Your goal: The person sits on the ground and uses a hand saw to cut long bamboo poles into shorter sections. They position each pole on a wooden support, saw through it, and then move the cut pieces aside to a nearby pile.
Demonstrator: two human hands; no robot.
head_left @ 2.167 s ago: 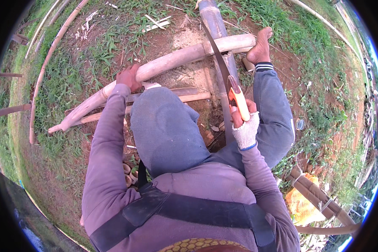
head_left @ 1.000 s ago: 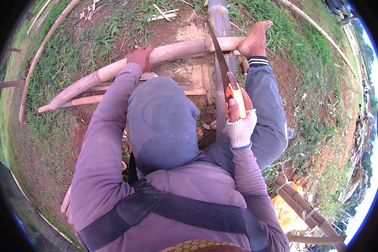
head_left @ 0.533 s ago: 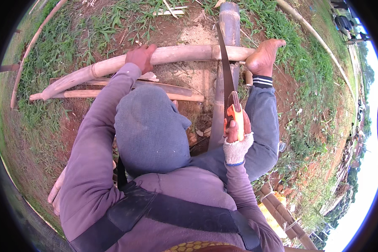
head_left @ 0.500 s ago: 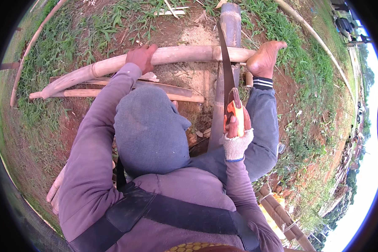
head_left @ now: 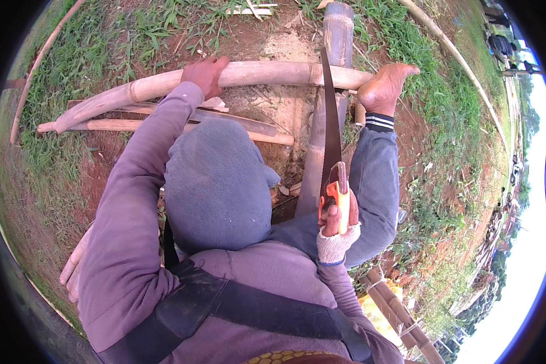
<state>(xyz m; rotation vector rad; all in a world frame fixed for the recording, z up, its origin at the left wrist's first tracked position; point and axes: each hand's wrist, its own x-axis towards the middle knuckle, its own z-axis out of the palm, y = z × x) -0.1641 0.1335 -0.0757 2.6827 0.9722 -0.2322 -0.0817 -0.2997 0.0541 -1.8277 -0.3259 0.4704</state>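
Observation:
A pale, curved bamboo pole (head_left: 267, 74) lies from left to right in front of me, across a thicker bamboo log (head_left: 338, 31). My left hand (head_left: 205, 76) is closed over the pole near its middle. In my right hand (head_left: 341, 219), which wears a fingerless knitted glove, is the orange handle of a hand saw (head_left: 332, 130). The saw's long dark blade points away from me and crosses the pole near its right end, close to a node. My bare right foot (head_left: 383, 90) presses against that right end. How deep the blade sits is hard to see.
Split bamboo strips (head_left: 249, 132) lie under and behind the pole. Pale sawdust (head_left: 288, 51) covers the red soil beside the log. A long thin pole (head_left: 452, 45) lies in the grass at right; bound bamboo (head_left: 400, 315) is at lower right.
My right hand has drawn the saw back toward me, so less blade reaches past the pole. My left hand and foot keep their places on the pole.

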